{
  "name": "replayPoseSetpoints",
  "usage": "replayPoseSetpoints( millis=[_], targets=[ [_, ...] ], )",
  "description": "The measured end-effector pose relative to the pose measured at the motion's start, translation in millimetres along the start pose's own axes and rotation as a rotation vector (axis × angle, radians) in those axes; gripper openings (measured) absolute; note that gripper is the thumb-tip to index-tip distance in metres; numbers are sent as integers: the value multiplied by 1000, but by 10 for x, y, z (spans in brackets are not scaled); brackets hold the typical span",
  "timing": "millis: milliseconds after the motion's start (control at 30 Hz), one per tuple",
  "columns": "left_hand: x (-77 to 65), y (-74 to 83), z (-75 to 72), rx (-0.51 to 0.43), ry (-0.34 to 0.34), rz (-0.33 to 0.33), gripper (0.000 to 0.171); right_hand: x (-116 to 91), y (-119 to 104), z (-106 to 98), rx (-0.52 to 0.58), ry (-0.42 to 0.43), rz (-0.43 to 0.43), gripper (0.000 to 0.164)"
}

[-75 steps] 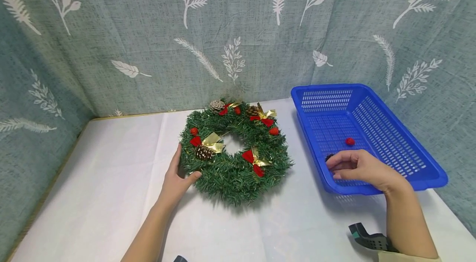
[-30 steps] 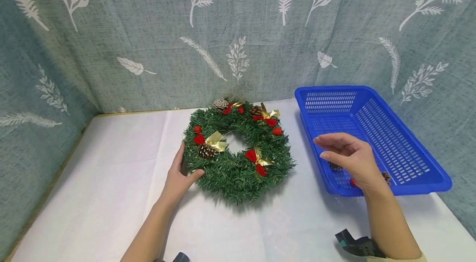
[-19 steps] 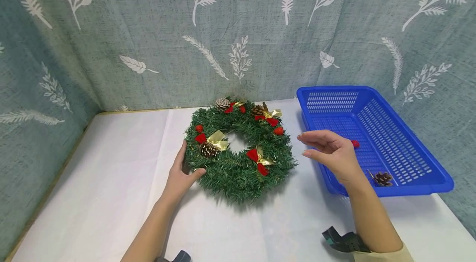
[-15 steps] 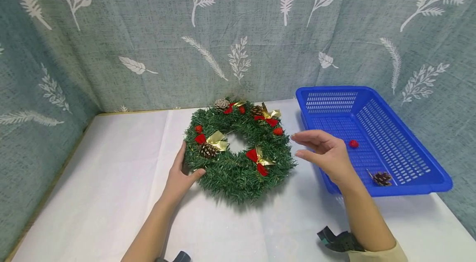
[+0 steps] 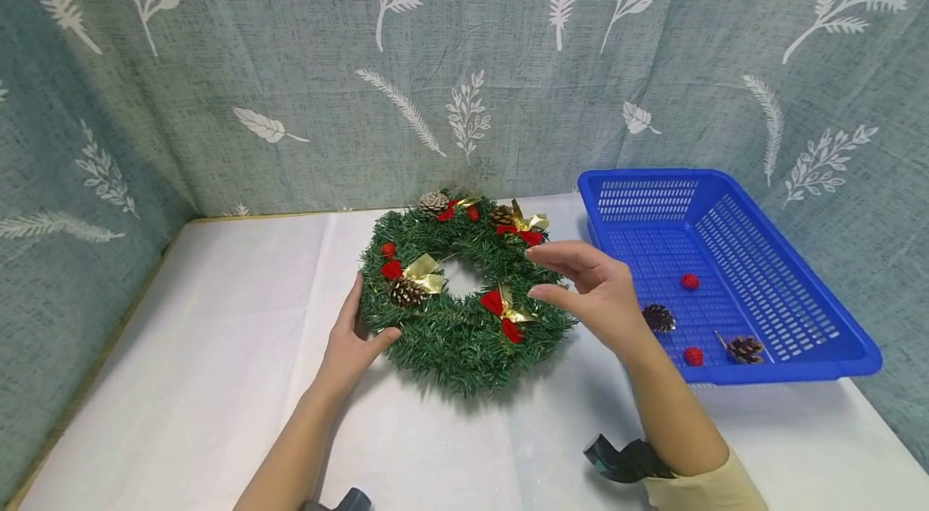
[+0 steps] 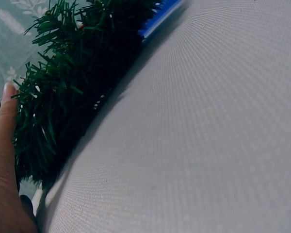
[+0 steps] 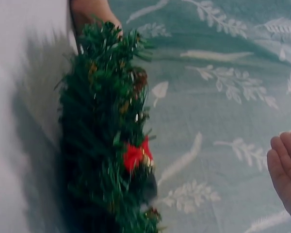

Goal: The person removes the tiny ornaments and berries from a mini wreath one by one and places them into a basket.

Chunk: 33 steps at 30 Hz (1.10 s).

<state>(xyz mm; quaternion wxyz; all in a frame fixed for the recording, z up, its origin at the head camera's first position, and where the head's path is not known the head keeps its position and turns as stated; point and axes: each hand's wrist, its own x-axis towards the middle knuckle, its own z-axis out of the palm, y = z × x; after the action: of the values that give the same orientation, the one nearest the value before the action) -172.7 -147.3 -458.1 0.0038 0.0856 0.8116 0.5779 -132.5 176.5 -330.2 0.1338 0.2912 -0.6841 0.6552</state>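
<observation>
A green Christmas wreath lies on the white-covered table, dressed with pine cones, red berries and red-and-gold bows. Against its left edge rests my left hand, thumb and visible finger straight and spread; its other fingers are hidden. My right hand hovers over the wreath's right side, near a red-and-gold bow. Its fingers bend gently, apart from the thumb, and nothing shows between them. In the right wrist view this right hand appears at the right edge, clear of the wreath.
To the right stands a blue plastic basket. Inside lie a dark pine cone, a brown pine cone and two red berries, one red berry farther back. A leaf-patterned curtain hangs behind the table.
My right hand has come out of the basket and moved left over the wreath, uncovering the pine cones and a front berry. My left hand and the wreath stay in place.
</observation>
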Motion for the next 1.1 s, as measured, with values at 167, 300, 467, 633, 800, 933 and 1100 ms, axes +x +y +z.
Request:
replayPoseSetpoints(
  millis=[167, 300, 467, 633, 800, 933, 1100],
  targets=[
    [-2, 0, 2, -14, -3, -2, 101, 64, 11, 138, 8, -3, 1, 46],
    [-8, 3, 2, -19, -2, -3, 101, 109, 37, 267, 19, 1, -1, 50],
    [-1, -3, 1, 10, 0, -10, 101, 161, 80, 452, 19, 14, -11, 49],
    [10, -12, 1, 18, 4, -6, 101, 186, 129, 647, 9, 18, 5, 53],
    [19, -22, 3, -1, 2, 0, 102, 211, 232, 838, -23, -3, -15, 57],
    [17, -19, 7, -25, 1, 16, 102, 230, 335, 973, -60, -12, 7, 60],
    [14, -19, -2, -1, 2, -1, 101, 250, 441, 1102, -74, -7, 91, 61]
  ],
)
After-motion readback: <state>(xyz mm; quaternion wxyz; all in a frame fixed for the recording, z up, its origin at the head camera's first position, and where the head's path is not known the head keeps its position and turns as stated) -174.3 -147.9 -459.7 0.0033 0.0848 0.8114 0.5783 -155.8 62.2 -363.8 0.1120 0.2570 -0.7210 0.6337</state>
